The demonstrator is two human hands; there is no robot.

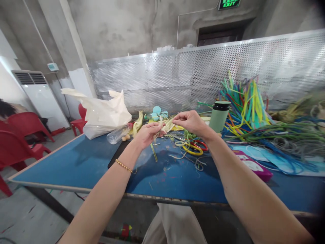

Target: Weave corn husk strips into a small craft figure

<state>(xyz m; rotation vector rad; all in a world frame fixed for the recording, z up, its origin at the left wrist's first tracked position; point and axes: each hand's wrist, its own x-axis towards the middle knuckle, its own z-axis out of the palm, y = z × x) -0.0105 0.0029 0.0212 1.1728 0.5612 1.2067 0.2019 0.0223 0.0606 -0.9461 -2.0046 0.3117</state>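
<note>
Between the two hands: a pale strand piece (165, 125) is hanging above the table (83, 166), taken here as the clock's centre, with 12 o'clock pointing away from the person.
Left hand: at 8 o'clock, the left hand (147, 135) is gripping the piece between thumb and fingers.
Right hand: at 3 o'clock, the right hand (191, 122) is bringing its fingertips together beside the piece; whether they are pinching a strand, I cannot tell.
Strand work: the piece is looking only part-shaped, I judge; loose ends are sticking out, and these seem to be what is left. A finished one I cannot make out.
Cutting things: at 4 o'clock, a yellow handle (193, 149) and a red handle (202, 146) are lying among scraps.
Bottle and bag: near 9 o'clock, a clear bottle (118, 134) is lying before a white bag (106, 115); I am reading no print on either.
Green cup: at 3 o'clock, a green cup (218, 118) is standing upright.
Coloured strips: beyond the cup, coloured strips (254, 105) are spilling in a heap.
Magenta box: at 4 o'clock, the magenta box (262, 172) is showing white lettering, too blurred to read.
Wall sign: at 1 o'clock, the green sign (229, 4) is reading "EXIT", with cut-off characters above.
</note>
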